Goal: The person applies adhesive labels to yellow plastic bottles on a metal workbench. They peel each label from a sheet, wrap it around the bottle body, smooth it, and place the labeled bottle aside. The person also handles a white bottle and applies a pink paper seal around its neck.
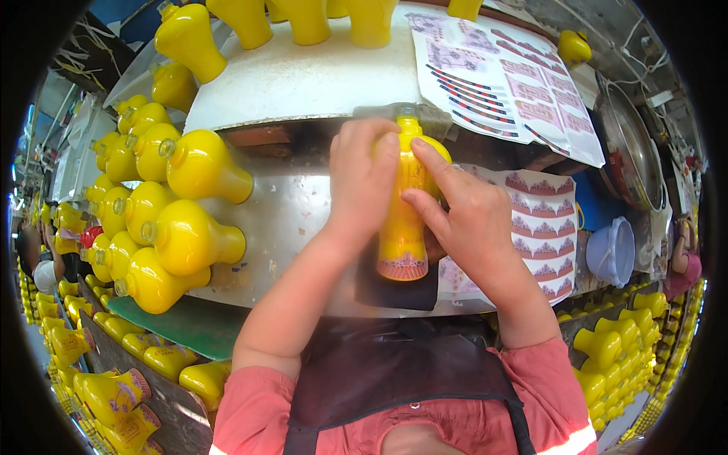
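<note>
A glossy yellow bottle (403, 231) lies in front of me, its glass neck pointing away and its base toward me. A pink-and-purple patterned band circles the base, and a faint decal shows on its front. My left hand (360, 174) is closed against the bottle's left side near the shoulder, fingers bent and partly hidden. On the other side, my right hand (474, 212) grips the bottle, with thumb and forefinger pressed on its front and the other fingers hidden. Beneath the bottle is a dark pad (398, 296) on the metal tabletop (292, 220).
Plain yellow bottles (189, 235) lie stacked at left; others stand on the white board (303, 83) behind. Decal sheets (508, 83) cover the far right, with another sheet (542, 227) nearer. A pale blue bucket (611, 252) and metal basin (633, 144) stand at right.
</note>
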`<state>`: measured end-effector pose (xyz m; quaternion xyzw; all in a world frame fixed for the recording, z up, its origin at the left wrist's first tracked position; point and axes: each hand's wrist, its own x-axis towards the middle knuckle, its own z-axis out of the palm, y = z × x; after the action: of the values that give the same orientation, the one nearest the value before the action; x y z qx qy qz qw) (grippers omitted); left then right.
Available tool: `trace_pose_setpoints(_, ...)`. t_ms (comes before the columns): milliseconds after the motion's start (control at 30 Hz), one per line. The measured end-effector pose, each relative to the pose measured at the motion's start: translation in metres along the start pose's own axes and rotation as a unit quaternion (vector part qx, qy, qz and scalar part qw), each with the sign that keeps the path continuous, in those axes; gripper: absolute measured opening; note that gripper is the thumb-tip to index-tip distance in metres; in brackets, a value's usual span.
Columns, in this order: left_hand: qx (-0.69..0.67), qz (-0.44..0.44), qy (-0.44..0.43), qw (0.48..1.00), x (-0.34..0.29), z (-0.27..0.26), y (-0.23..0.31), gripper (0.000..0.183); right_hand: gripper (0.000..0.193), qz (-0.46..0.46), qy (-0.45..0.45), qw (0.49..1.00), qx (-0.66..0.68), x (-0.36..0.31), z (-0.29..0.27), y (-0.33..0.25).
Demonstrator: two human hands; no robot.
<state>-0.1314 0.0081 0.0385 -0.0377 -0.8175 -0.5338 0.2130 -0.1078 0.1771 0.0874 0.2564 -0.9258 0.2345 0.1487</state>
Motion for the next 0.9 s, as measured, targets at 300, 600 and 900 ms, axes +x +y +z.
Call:
trace_pose_setpoints(300, 0.04, 0.036, 0.001, 0.999, -0.016, -0.001, 0.006, 0.032, 0.058, 0.001, 0.005, 1.0, 0.012, 0.0, 0.001, 0.002)
trace_pose_setpoints(600, -0.076, -0.015, 0.011, 0.997, -0.02, -0.001, -0.006, 0.039, 0.054, -0.017, 0.013, 1.0, 0.016, 0.001, 0.001, 0.004)
trace_pose_setpoints(900, -0.027, 0.039, 0.003, 0.999, -0.02, -0.001, -0.007, 0.041, 0.052, -0.009, 0.012, 0.999, 0.03, 0.002, 0.0, 0.004)
